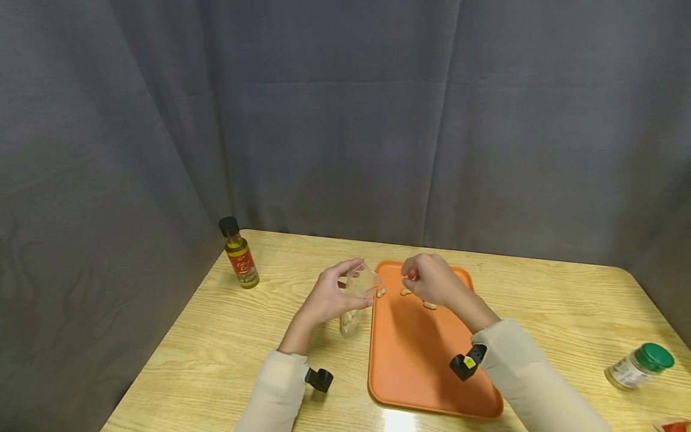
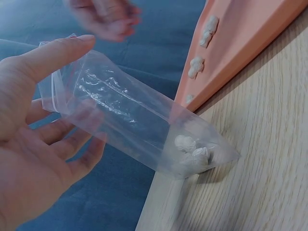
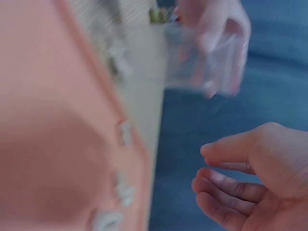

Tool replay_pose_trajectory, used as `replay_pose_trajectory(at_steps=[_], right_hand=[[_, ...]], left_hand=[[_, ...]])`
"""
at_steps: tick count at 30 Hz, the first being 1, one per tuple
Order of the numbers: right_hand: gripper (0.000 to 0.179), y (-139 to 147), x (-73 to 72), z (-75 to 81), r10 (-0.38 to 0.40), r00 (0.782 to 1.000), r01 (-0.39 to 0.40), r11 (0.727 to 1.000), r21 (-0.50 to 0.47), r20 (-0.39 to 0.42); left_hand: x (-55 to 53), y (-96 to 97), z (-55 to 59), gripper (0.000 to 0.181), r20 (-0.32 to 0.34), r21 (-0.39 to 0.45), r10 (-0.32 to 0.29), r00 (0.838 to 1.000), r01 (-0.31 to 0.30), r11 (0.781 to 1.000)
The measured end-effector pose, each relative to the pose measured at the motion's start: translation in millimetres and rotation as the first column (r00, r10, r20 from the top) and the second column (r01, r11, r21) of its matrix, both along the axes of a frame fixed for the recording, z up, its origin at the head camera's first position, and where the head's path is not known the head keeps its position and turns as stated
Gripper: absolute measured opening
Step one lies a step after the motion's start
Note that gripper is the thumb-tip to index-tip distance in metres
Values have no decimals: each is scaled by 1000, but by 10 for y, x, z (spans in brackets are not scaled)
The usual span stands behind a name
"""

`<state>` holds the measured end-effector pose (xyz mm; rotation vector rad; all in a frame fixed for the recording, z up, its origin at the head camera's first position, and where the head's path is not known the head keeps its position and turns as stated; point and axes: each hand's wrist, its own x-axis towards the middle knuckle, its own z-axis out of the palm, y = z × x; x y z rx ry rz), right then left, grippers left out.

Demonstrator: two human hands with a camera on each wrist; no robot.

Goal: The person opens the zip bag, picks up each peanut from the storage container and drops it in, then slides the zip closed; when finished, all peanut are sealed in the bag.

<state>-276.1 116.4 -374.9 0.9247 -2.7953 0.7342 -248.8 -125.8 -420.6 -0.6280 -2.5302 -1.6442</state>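
Above the table [image 1: 189,360], head view: left hand [image 1: 330,294] grips clear bag [image 1: 363,282] by its mouth, beside orange tray [image 1: 399,372] holding 3 peanuts [image 1: 429,305]. Left wrist: more peanuts [image 2: 193,152] in bag's bottom. Right wrist: right hand [image 3: 274,185] loosely curled, holding nothing.

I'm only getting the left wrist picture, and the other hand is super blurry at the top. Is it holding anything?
Observer: Not that I can see. The right wrist view shows a gap between the thumb and fingers of the right hand, with nothing in it.
Operator: Okay! Is anything standing way over on the left?
Observer: Yes, the head view shows an olive oil bottle near the table's far left corner.
Operator: Ooh, and on the right?
Observer: A jar with a green lid, right of the tray.
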Motion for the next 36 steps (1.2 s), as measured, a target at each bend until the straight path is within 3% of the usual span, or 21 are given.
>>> replay_pose_trajectory(at_steps=[9,15,22,28,32,36], right_hand=[[17,353,-47,-502,-42,998,37,993,112,41],[25,421,-51,-673,-69,997,66,992,109,23],[23,407,-57,-703,-119,992,115,988,103,36],[24,408,-86,-701,-81,997,79,995,62,21],[22,414,-88,-622,-54,999,54,998,36,2],[32,388,-95,-477,-26,999,26,999,25,-20]], left_hand=[[4,27,-48,79,-7,1,-21,1000,21,1000],[25,30,-48,80,-3,6,-20,1000,20,1000],[6,16,-36,80,-11,-6,-6,1000,6,1000],[1,8,-20,80,-13,-8,-5,1000,5,1000],[5,3,-19,80,-13,-10,-9,1000,9,1000],[13,-2,-17,80,-6,-7,-13,1000,13,1000]])
